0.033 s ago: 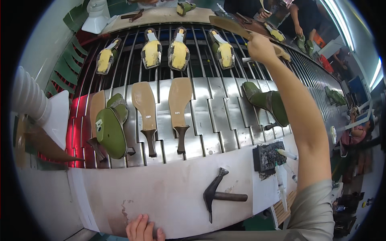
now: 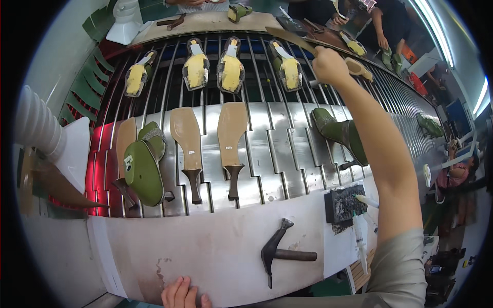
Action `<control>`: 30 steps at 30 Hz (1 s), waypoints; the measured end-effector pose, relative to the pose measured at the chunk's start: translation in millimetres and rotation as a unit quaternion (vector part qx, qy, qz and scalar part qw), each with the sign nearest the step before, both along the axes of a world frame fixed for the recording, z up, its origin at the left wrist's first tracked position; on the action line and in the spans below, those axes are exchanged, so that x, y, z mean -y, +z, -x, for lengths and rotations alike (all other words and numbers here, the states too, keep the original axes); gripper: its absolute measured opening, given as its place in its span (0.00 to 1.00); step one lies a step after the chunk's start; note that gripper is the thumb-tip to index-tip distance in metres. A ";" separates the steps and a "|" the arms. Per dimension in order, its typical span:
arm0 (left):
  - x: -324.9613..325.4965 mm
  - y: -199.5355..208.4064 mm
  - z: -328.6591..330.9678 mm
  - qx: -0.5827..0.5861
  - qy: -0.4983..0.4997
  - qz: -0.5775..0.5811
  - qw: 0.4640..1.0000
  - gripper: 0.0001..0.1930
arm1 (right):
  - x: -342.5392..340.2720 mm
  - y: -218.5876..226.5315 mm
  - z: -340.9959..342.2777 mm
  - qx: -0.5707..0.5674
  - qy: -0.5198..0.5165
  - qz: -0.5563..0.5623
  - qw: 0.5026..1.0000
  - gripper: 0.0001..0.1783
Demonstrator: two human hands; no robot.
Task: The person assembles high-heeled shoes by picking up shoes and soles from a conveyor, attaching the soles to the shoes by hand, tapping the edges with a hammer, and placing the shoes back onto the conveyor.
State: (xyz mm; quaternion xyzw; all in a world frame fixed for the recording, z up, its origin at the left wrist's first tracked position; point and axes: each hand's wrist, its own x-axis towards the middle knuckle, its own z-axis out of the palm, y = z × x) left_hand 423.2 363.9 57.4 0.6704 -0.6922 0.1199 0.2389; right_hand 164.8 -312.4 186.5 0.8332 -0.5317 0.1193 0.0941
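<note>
My right arm reaches far across the roller conveyor. At its end my right hand point(image 2: 329, 65) is closed around a tan shoe sole point(image 2: 291, 39), whose broad end points left. A second tan piece point(image 2: 358, 68) shows just right of that hand; I cannot tell whether it touches it. Below my forearm, a green heeled sandal point(image 2: 341, 134) lies partly hidden. My left hand point(image 2: 179, 293) rests on the near edge of the pale worktable point(image 2: 205, 251), fingers stretched out, holding nothing. To its right on the table lies a hammer point(image 2: 277, 253) with a dark head.
Two heeled soles point(image 2: 186, 131) point(image 2: 232, 128) lie on the metal plates, beside a pair of green sandals point(image 2: 144, 172) and another sole. Several wrapped lasts with yellow bottoms point(image 2: 195, 72) sit on the rollers. A black block point(image 2: 345, 205) and syringes point(image 2: 360, 241) are at right. Co-workers stand beyond.
My right hand has shifted slightly left and nearer with the tan sole. The whole view has moved a little; my left hand stays on the table.
</note>
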 end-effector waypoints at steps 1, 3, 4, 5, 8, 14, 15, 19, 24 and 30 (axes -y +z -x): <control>-1.6 1.2 -5.1 0.013 -0.002 0.008 1.000 0.16 | 6.8 -14.0 -14.0 -0.068 -0.018 -0.041 0.997 0.24; -3.6 6.5 -9.7 0.012 -0.001 0.002 1.000 0.14 | 17.3 -46.8 -45.3 -0.128 -0.043 -0.119 0.984 0.44; 1.8 6.7 -10.7 0.003 -0.009 0.001 1.000 0.14 | 35.3 -71.5 -40.0 -0.121 -0.053 -0.103 0.986 0.52; 8.3 7.0 -12.8 -0.005 -0.018 0.000 1.000 0.13 | 49.5 -88.2 -38.4 -0.110 -0.060 -0.086 0.988 0.61; 14.7 16.4 -10.9 -0.011 -0.009 -0.008 1.000 0.11 | 24.8 -99.8 -65.9 0.042 -0.155 -0.055 0.986 0.63; -3.7 27.5 2.9 -0.024 0.033 0.018 0.999 0.07 | -49.4 -40.4 -72.9 0.030 -0.122 -0.018 0.992 0.44; -5.6 27.6 6.3 -0.027 0.043 0.024 0.998 0.07 | -66.9 -27.5 -64.8 0.008 -0.106 -0.020 0.994 0.44; -10.0 31.7 11.9 -0.066 0.073 0.031 0.995 0.10 | -132.8 1.2 -8.4 0.067 -0.014 0.022 0.997 0.50; 1.6 37.3 22.6 -0.215 0.022 0.112 0.970 0.28 | -270.1 52.4 59.5 0.412 0.143 -0.287 0.853 0.37; 17.9 64.5 65.0 -0.050 -0.101 0.308 0.945 0.29 | -543.1 0.5 50.1 0.604 -0.057 -0.546 0.578 0.42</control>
